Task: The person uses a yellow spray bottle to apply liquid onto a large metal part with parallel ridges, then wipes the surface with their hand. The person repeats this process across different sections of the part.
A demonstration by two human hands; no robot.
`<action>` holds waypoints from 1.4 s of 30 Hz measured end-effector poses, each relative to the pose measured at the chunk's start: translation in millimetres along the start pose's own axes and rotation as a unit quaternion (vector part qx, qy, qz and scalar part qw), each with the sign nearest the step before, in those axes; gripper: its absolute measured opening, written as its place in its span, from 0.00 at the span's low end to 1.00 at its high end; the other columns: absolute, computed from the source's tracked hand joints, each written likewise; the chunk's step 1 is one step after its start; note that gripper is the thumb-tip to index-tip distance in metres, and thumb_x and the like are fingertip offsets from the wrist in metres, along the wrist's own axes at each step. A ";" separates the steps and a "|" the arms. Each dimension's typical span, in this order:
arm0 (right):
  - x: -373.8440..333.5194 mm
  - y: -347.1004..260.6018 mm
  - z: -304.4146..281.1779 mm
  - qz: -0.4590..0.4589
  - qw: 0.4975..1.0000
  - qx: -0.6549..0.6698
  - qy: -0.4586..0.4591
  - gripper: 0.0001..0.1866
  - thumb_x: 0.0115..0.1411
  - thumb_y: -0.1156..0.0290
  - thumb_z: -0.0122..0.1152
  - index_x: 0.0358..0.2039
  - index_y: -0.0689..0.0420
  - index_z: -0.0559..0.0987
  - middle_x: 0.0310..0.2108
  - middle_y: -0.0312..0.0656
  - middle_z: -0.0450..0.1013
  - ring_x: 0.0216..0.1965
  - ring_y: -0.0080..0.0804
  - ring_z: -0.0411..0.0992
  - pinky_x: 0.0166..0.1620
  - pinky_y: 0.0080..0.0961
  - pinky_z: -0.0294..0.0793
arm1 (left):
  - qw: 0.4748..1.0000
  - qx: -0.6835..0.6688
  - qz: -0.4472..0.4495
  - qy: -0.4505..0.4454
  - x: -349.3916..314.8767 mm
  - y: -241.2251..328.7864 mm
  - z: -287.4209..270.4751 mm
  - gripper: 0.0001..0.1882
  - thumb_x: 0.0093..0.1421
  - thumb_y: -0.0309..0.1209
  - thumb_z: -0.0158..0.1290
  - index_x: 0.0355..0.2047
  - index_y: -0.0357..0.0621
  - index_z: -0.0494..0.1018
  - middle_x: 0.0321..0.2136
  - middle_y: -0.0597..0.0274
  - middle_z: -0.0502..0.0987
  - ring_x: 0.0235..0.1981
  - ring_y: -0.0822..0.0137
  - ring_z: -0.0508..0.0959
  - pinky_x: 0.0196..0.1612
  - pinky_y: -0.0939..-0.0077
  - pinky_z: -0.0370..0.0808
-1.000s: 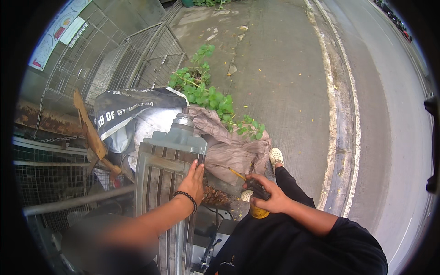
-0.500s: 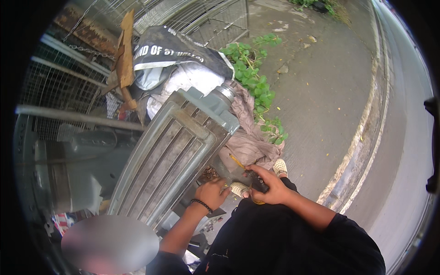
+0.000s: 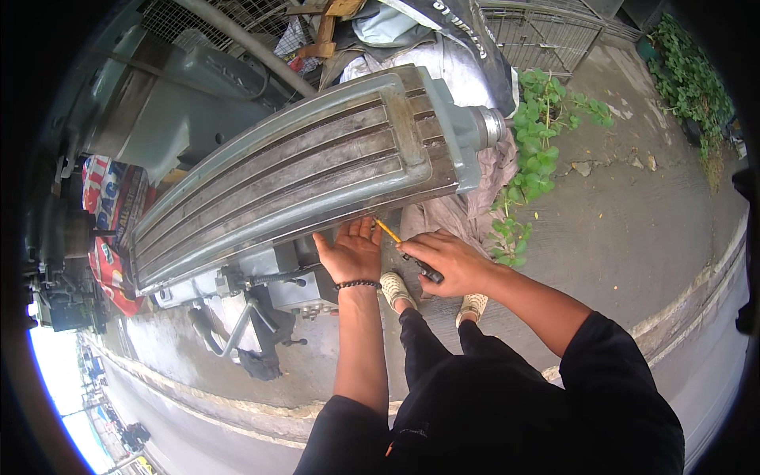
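Note:
My right hand (image 3: 453, 261) is closed around what looks like a tape measure (image 3: 388, 229), with a short yellow strip sticking out and a black body partly hidden by my fingers. Palm up and fingers spread, my left hand (image 3: 354, 252) is open and wears a dark beaded bracelet. Its fingertips lie close to the strip's end, by the lower edge of a long grey machine table (image 3: 317, 150) with slots along its top. Whether they touch that edge I cannot tell.
A round metal fitting (image 3: 491, 127) juts from the machine's right end. Below the table hang metal brackets and a lever (image 3: 237, 328). Crumpled brown cloth (image 3: 467, 194) and a leafy plant (image 3: 538, 162) lie beyond my hands. Printed sacks (image 3: 115, 206) stand at left, wire cages (image 3: 538, 39) behind.
My view has turned, so the machine now lies more crosswise. My left hand has turned palm up and opened by the machine's edge. The yellow strip has come near its fingertips.

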State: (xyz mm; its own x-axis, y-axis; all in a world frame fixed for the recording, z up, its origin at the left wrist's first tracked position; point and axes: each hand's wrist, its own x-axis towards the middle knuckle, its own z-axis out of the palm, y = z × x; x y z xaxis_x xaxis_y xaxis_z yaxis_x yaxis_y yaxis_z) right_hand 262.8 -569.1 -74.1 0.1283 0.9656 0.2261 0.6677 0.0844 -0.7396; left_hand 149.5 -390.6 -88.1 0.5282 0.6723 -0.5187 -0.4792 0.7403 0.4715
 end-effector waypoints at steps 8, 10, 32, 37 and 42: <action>-0.3 13.2 -11.9 -0.007 0.998 -0.053 -0.046 0.36 0.50 0.70 0.65 0.61 0.58 0.68 0.46 0.48 0.71 0.51 0.44 0.71 0.58 0.40 0.64 | 0.998 0.027 -0.037 0.037 -10.6 0.1 28.3 0.55 0.66 0.68 0.30 0.71 0.29 0.33 0.71 0.36 0.45 0.73 0.45 0.47 0.73 0.45 0.41; -8.2 11.2 -11.9 -0.027 0.997 -0.064 -0.023 0.36 0.50 0.70 0.65 0.61 0.58 0.68 0.46 0.48 0.72 0.51 0.44 0.71 0.58 0.39 0.64 | 0.998 0.035 -0.039 0.043 -8.5 -4.0 31.3 0.55 0.66 0.68 0.29 0.72 0.30 0.33 0.72 0.38 0.45 0.74 0.46 0.46 0.73 0.45 0.39; -238.5 -10.1 -44.8 0.347 0.904 0.083 0.236 0.37 0.50 0.83 0.60 0.63 0.59 0.64 0.47 0.45 0.75 0.38 0.26 0.73 0.44 0.23 0.73 | 0.987 -0.111 -0.002 0.120 -30.3 -125.7 143.8 0.48 0.65 0.71 0.23 0.75 0.53 0.36 0.75 0.59 0.41 0.75 0.60 0.41 0.73 0.52 0.36; -188.7 -19.5 -45.5 0.356 0.904 0.127 0.199 0.38 0.51 0.84 0.57 0.65 0.60 0.62 0.48 0.43 0.72 0.40 0.24 0.71 0.45 0.21 0.72 | 0.977 -0.196 -0.022 0.081 -7.4 -98.9 127.2 0.44 0.67 0.68 0.20 0.73 0.57 0.49 0.74 0.62 0.49 0.74 0.54 0.49 0.72 0.45 0.43; -167.5 -19.2 -37.9 0.310 0.926 0.119 0.179 0.37 0.51 0.84 0.57 0.64 0.60 0.63 0.48 0.42 0.73 0.39 0.23 0.71 0.46 0.20 0.71 | 0.970 -0.205 0.083 0.101 18.3 -28.2 87.8 0.42 0.67 0.66 0.19 0.71 0.58 0.56 0.72 0.63 0.55 0.72 0.52 0.55 0.70 0.39 0.50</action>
State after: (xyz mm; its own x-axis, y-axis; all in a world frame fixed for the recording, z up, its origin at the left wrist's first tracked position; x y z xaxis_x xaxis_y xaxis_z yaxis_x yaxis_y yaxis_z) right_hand 256.3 -741.8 -73.7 0.6958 0.7074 -0.1242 0.2104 -0.3661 -0.9065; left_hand 234.2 -399.2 -48.3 0.2914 0.7372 -0.6095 -0.8065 0.5321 0.2579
